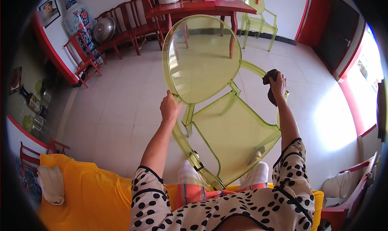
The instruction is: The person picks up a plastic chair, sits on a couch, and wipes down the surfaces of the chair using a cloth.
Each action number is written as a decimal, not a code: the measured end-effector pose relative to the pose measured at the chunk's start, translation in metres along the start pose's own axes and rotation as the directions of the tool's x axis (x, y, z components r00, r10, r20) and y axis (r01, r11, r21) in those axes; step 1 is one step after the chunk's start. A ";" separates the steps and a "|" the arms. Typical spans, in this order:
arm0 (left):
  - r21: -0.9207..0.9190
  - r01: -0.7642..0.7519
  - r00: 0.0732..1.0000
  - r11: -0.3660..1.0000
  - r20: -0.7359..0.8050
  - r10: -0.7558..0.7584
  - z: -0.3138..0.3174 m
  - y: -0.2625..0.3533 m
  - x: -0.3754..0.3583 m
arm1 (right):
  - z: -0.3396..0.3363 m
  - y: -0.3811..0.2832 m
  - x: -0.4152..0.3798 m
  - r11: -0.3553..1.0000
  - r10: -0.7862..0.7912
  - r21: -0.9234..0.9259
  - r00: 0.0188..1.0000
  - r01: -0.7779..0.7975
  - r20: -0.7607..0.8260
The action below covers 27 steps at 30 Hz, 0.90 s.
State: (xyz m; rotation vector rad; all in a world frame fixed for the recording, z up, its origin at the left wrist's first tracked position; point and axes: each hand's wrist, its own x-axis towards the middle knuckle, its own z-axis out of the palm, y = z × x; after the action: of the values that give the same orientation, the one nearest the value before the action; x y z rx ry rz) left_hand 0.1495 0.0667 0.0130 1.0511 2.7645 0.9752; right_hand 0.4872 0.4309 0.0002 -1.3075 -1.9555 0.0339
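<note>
The left hand (170, 107) is curled closed around the lower left rim of a transparent yellow-green chair (226, 126), gripping where the round backrest meets the near armrest. The right hand (278, 85) is closed too, fingers folded over a dark cloth (270, 78) and pressing it against the chair's far armrest. The chair sits tipped between both hands, its oval back standing up and away from the person and its seat sloping down toward the knees; its lower edge rests against the striped lap (one dark foot pad shows through the seat near the right forearm).

Beyond the hands the pale tiled floor (121, 105) lies open on the left and straight ahead. Past the backrest stands a red table (202, 7), with red chairs (129, 22) lined along the wall to the left of the left hand and a second yellow-green chair (260, 18) further off, above the right hand. A blue-and-white vase (79, 16) and a round metal lid (104, 29) stand by the left wall. Under the left arm a yellow cover (89, 194) spreads over the seat the person sits on, with a pale cloth (51, 184) lying at its outer edge. To the right of the right elbow a white bag (337, 185) sits close by.

No brand or writing can be read; a red paper on the far wall is too small to make out.
</note>
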 end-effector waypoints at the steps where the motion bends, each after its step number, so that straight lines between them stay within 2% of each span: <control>1: -0.002 -0.007 1.000 1.000 -0.003 0.007 0.000 0.000 -0.001 | 0.005 -0.001 0.005 0.999 0.034 0.015 0.999 -0.034 0.013; 4: 0.001 -0.037 0.999 0.999 -0.019 0.037 -0.002 0.001 -0.002 | 0.032 -0.005 0.027 0.989 0.122 0.088 0.992 -0.122 0.011; 7: 0.012 -0.046 0.999 0.999 -0.026 0.046 -0.004 0.004 -0.004 | 0.050 -0.026 0.052 0.880 0.260 0.396 0.964 -0.264 0.064; 9: 0.007 -0.030 0.999 1.000 -0.014 0.030 -0.006 0.006 -0.004 | 0.066 -0.058 0.071 0.580 0.286 0.761 0.947 -0.291 0.144; 11: -0.029 -0.059 0.998 0.998 -0.018 0.059 -0.003 0.002 -0.003 | 0.084 -0.099 0.088 0.147 0.283 0.947 0.930 -0.284 0.235; 13: -0.068 -0.070 0.997 0.995 -0.017 0.069 -0.006 0.004 -0.004 | 0.100 -0.146 0.105 0.106 0.331 0.948 0.910 -0.299 0.250; 15: -0.082 -0.066 0.998 0.994 -0.002 0.066 -0.011 0.008 -0.005 | 0.124 -0.190 0.106 0.256 0.312 0.963 0.950 -0.082 -0.002; 16: -0.090 -0.063 0.998 0.994 0.005 0.064 -0.011 0.007 -0.006 | 0.113 -0.214 0.101 0.480 0.573 0.830 0.818 -0.283 -0.053; 19: -0.041 -0.029 0.999 0.999 0.036 0.030 -0.005 0.002 -0.002 | 0.093 -0.246 0.095 0.090 0.456 0.994 0.885 0.057 -0.092; 20: -0.044 -0.028 0.999 0.999 0.034 0.029 -0.005 0.003 -0.002 | 0.073 -0.260 0.096 0.263 0.454 0.965 0.884 -0.019 -0.106; 21: -0.044 -0.028 0.999 0.999 0.035 0.029 -0.008 0.005 -0.004 | 0.073 -0.272 0.104 0.271 0.391 0.954 0.892 0.125 -0.228; 22: -0.040 -0.032 0.999 0.999 0.031 0.033 -0.009 0.006 -0.006 | 0.049 -0.293 0.102 0.300 0.360 0.952 0.918 0.054 -0.166; 23: -0.049 -0.012 0.999 0.999 0.045 0.014 -0.009 0.006 -0.007 | 0.047 -0.313 0.109 0.153 0.267 0.969 0.936 0.194 -0.229; 24: -0.059 0.008 0.998 0.998 0.056 -0.005 -0.009 0.007 -0.006 | 0.047 -0.333 0.118 0.088 0.139 0.958 0.949 0.273 -0.283; 25: -0.069 0.028 0.998 0.997 0.066 -0.024 -0.011 0.008 -0.005 | 0.036 -0.360 0.112 0.123 0.057 0.961 0.965 0.247 -0.256; 26: -0.061 0.012 0.999 0.998 0.053 -0.009 -0.012 0.008 -0.005 | 0.051 -0.381 0.123 0.292 -0.080 0.894 0.940 0.339 -0.330; 27: -0.051 -0.004 0.999 0.999 0.045 0.006 -0.012 0.008 -0.005 | 0.022 -0.407 0.095 0.359 -0.205 0.861 0.931 0.360 -0.303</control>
State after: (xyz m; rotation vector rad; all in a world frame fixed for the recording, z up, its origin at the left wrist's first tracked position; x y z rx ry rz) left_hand 0.1550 0.0616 0.0262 1.0602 2.6871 1.0043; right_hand 0.1402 0.3222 0.2080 -0.1888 -1.5537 0.7315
